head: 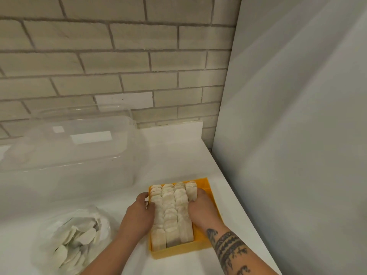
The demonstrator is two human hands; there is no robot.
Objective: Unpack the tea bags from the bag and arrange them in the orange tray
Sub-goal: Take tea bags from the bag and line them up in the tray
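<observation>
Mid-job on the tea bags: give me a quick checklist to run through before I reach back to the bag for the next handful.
1. Room left in the orange tray: ok. Bare orange shows along its right side.
2. Three full rows settled: ok. They stand packed from front to back.
3. Fourth row settled: cannot tell. It is short and the right hand is against it.
4. Right hand free: not ok. It is inside the tray and its fingertips are hidden.
5. Left hand free: not ok. It rests at the tray's left side.
6. Supply in the plastic bag: ok. Loose tea bags show inside.
</observation>
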